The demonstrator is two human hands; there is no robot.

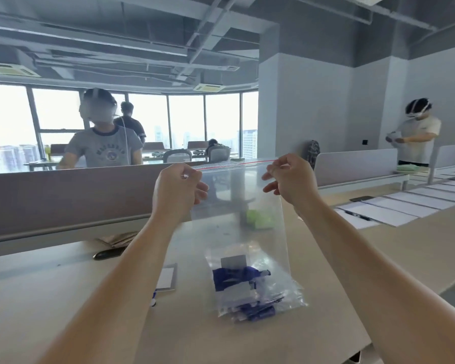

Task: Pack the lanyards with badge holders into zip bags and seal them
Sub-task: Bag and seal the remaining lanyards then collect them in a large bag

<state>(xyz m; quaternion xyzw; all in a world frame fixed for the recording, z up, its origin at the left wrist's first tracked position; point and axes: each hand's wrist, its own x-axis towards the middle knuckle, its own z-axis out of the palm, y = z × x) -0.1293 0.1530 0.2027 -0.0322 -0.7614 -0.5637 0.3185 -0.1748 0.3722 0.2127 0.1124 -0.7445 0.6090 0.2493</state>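
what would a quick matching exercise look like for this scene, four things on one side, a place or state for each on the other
Things:
1. large zip bag
2. packed lanyard bags
3. empty badge holder
4. black phone

Places or states:
A. lying by the divider
B. held up at its top corners by left hand and right hand
C. flat on the desk under the left forearm
D. piled on the desk

Pairs: 1-B, 2-D, 3-C, 4-A

Two hands point(180, 189) point(290, 179), one held zip bag point(237, 200), one badge holder point(166, 278).
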